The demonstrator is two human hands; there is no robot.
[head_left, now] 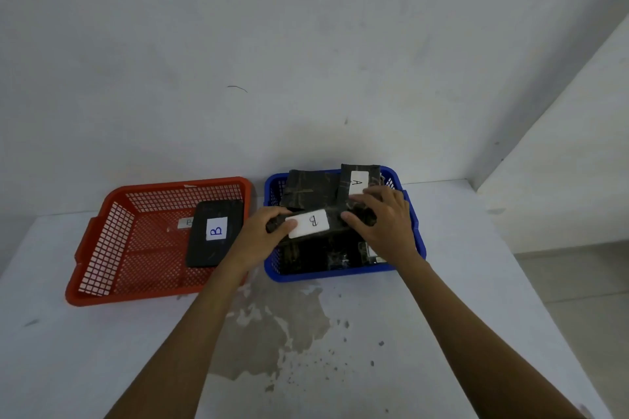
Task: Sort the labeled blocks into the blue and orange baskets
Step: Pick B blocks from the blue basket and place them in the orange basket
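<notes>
The blue basket on the right holds several dark blocks. Over it, both hands grip one dark block with a white B label: my left hand holds its left end, my right hand its right end. Behind my right hand stands a block with an A label, leaning at the basket's back, beside another dark block. The orange basket on the left contains a flat dark block with a B label; a small B tag shows on the basket floor.
Both baskets sit side by side on a white table against a white wall. A worn grey patch marks the tabletop in front of the blue basket. The table's right edge drops to a tiled floor.
</notes>
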